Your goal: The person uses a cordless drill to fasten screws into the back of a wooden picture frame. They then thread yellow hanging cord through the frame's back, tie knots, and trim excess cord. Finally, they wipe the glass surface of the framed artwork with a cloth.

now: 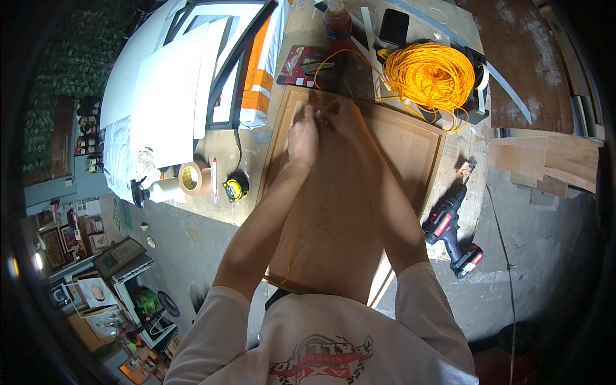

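A shallow wooden frame with a flat backing panel (pixel 333 224) lies before me, its raised rim around the panel. My left hand (pixel 303 138) and my right hand (pixel 343 119) meet near its far edge, fingers closed in a pinch. A thin orange cord (pixel 294 247) runs from the frame's near edge up the panel toward my left hand; my fingertips appear to be pinching it. Shadow and my fingers hide the exact grip. Beyond the far right corner, a large coil of orange cord (pixel 431 76) sits on the table, with a loose strand looping toward the frame.
A cordless drill (pixel 446 224) lies right of the frame. To the left are a tape measure (pixel 235 186), a tape roll (pixel 194 178), a spray bottle (pixel 160 190) and stacked white boards (pixel 170 90). Beyond stand a bottle (pixel 337 22) and a dark phone (pixel 394 26).
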`<action>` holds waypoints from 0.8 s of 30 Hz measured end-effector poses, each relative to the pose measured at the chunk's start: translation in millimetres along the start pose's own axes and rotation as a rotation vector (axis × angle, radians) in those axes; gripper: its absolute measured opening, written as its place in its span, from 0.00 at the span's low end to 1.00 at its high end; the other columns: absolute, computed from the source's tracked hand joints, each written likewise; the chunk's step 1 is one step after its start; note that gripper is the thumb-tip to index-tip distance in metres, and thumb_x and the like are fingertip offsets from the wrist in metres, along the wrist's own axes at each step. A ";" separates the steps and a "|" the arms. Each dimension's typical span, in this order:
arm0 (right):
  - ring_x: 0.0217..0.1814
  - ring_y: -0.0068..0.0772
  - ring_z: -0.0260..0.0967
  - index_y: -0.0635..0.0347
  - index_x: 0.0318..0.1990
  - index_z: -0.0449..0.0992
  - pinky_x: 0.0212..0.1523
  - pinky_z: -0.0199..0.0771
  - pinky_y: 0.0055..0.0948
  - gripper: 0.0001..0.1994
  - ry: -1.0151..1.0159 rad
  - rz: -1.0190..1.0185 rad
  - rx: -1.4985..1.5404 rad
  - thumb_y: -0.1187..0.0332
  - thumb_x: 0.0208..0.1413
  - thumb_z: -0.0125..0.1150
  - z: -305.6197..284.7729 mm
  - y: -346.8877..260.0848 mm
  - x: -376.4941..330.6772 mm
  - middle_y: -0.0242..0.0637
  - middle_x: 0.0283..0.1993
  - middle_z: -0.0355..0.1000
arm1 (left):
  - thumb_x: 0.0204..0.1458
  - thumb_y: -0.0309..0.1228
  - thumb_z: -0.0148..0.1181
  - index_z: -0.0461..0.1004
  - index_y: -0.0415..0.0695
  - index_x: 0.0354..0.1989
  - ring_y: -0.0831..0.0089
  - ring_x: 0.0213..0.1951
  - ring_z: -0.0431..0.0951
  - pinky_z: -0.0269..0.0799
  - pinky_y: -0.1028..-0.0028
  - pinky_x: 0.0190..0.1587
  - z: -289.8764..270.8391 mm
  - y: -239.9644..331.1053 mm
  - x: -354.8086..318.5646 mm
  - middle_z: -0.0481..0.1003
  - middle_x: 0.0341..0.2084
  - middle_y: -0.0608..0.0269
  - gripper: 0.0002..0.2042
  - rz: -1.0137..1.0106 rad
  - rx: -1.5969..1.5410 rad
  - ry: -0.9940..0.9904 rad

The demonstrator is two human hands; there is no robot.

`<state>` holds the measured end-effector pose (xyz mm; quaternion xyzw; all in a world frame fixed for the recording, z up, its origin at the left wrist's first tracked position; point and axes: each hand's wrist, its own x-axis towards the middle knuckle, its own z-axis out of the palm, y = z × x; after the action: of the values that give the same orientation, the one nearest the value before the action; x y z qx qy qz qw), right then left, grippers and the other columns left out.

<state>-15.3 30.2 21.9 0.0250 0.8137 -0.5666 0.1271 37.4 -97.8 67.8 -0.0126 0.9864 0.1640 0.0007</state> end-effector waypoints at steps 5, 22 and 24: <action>0.44 0.41 0.78 0.65 0.41 0.75 0.45 0.77 0.38 0.18 0.031 -0.009 -0.034 0.62 0.52 0.74 -2.2 -4.0 -3.0 0.47 0.40 0.79 | 0.60 0.26 0.52 0.71 0.45 0.48 0.42 0.37 0.81 0.75 0.49 0.39 8.4 -5.9 3.7 0.80 0.31 0.42 0.09 -0.038 -0.135 0.038; 0.43 0.32 0.75 0.63 0.49 0.69 0.40 0.77 0.34 0.19 0.120 0.030 0.140 0.75 0.50 0.68 11.5 23.2 -20.5 0.39 0.41 0.74 | 0.46 0.30 0.70 0.83 0.31 0.34 0.75 0.26 0.78 0.75 0.70 0.30 8.3 -27.6 29.1 0.79 0.24 0.61 0.12 -0.369 -1.005 -0.314; 0.42 0.35 0.76 0.63 0.48 0.70 0.41 0.77 0.35 0.18 0.143 0.035 0.092 0.75 0.49 0.67 11.8 18.2 -19.6 0.41 0.42 0.76 | 0.46 0.30 0.70 0.83 0.32 0.33 0.74 0.26 0.79 0.74 0.70 0.29 11.3 -22.7 22.9 0.79 0.24 0.61 0.12 -0.417 -1.171 -0.253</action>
<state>9.1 27.8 6.0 0.0855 0.7931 -0.5980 0.0773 15.0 -116.2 49.7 -0.1834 0.7023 0.6730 0.1422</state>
